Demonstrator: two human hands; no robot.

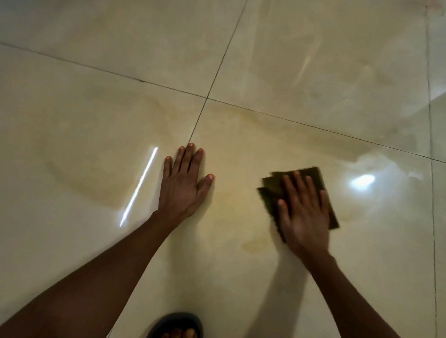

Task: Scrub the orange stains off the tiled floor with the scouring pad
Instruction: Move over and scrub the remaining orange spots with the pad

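A dark green scouring pad (272, 183) lies flat on the glossy cream tiled floor (92, 108), blurred at its edges. My right hand (304, 212) presses down on it with fingers spread across its top. My left hand (183, 182) rests palm down on the tile to the left, fingers apart, holding nothing. A faint orange stain (252, 245) shows just below and left of the pad. Paler yellowish smears (231, 197) spread between my two hands, and a wet film (95, 174) covers the tile on the left.
Dark grout lines (206, 98) cross just beyond my left hand. Bright light reflections (363, 179) glare on the wet floor right of the pad. A foot in a dark sandal (176, 329) stands at the bottom edge.
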